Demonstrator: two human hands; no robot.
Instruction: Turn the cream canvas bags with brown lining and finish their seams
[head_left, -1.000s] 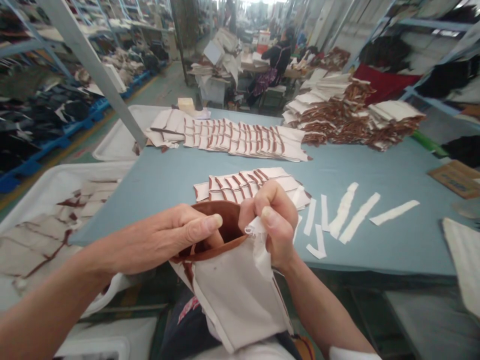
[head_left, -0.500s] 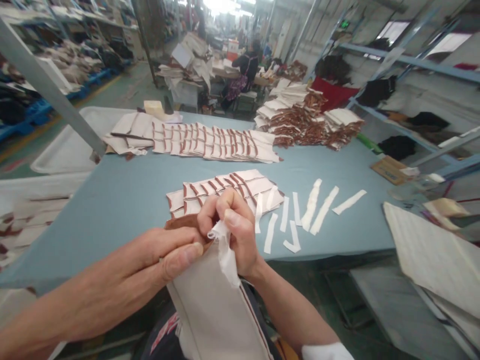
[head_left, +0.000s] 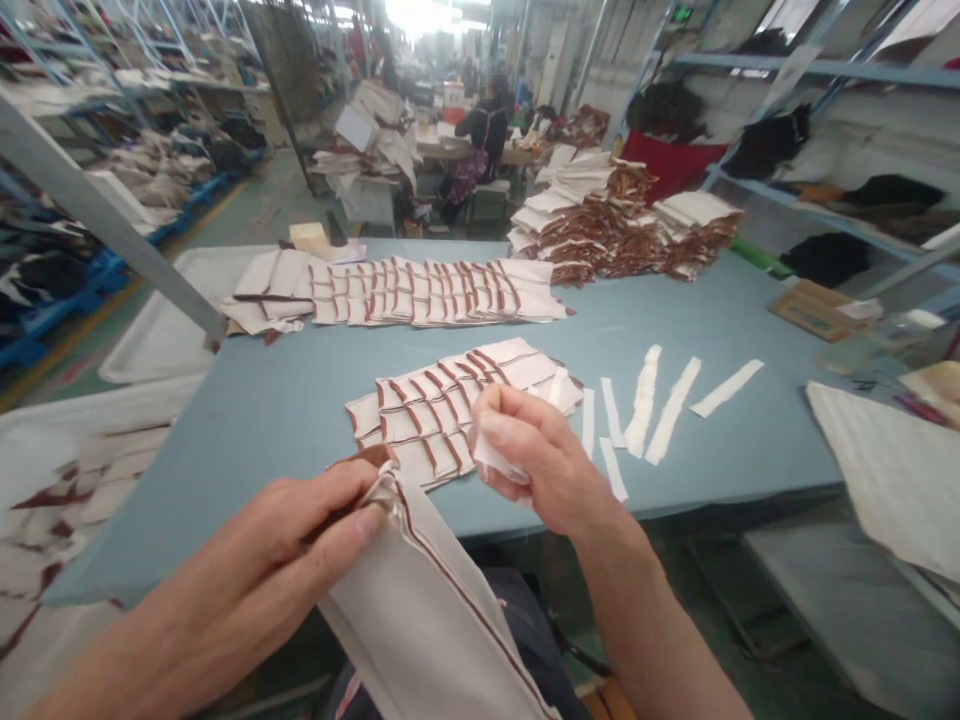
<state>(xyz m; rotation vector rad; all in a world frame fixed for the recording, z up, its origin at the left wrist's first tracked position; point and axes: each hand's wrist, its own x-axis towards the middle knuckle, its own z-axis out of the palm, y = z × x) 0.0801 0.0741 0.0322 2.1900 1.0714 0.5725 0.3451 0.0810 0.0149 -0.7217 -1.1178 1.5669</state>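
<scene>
My left hand [head_left: 300,545] pinches the top edge of a pale fabric piece [head_left: 420,610] with brown trim, which hangs down over my lap. To the right and apart from it, my right hand [head_left: 536,450] is closed around a crumpled white strip [head_left: 499,465]. Beyond both hands, an overlapping row of sewn pale pieces with brown edges [head_left: 420,400] lies on the blue-green table [head_left: 285,400]. Several loose white strips [head_left: 671,410] are spread on the table right of my right hand.
Another long row of sewn pieces [head_left: 427,292] lies farther back, beside a tall heap of brown and cream pieces [head_left: 592,215]. White bins [head_left: 161,310] stand to the left. At right are a cardboard box [head_left: 814,308] and shelving. A person [head_left: 484,130] sits in the background.
My right hand has moved right, away from the fabric piece, taking the white strip with it. My left hand still grips the fabric edge. The view has shifted slightly.
</scene>
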